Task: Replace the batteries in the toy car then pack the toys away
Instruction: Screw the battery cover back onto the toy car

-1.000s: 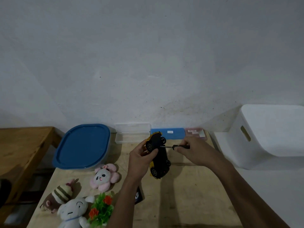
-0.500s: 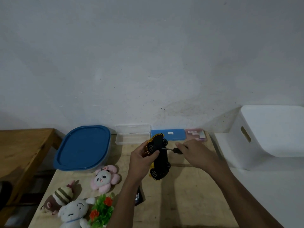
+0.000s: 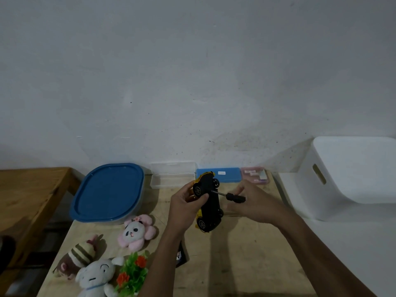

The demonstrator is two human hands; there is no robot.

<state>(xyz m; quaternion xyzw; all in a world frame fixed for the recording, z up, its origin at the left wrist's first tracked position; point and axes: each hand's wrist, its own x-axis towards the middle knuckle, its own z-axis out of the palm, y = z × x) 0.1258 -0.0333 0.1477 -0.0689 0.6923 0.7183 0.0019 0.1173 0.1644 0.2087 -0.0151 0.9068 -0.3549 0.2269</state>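
My left hand [image 3: 186, 205] grips a yellow toy car [image 3: 209, 205] on its side above the table, black underside turned to the right. A small black-handled screwdriver [image 3: 232, 197] is held in my right hand [image 3: 255, 203], its metal tip against the car's underside near the upper wheels. Soft toys lie at the front left: a pink panda flower [image 3: 137, 231], a striped-hat doll [image 3: 74, 259], a white plush [image 3: 94, 278] and a green plant with orange flowers [image 3: 132, 273]. A dark small packet [image 3: 181, 257] peeks out under my left forearm.
A blue-lidded tub [image 3: 107, 192] sits at the back left of the wooden table [image 3: 246, 254]. By the wall are an open clear case [image 3: 172, 175], a blue case [image 3: 227, 175] and a pink box [image 3: 255, 177]. A white bin [image 3: 351, 176] stands right; a brown table [image 3: 25, 196] left.
My right hand has shifted its grip along the screwdriver handle while the tip stays at the car's underside. The car sits slightly lower and more tilted in my left hand.
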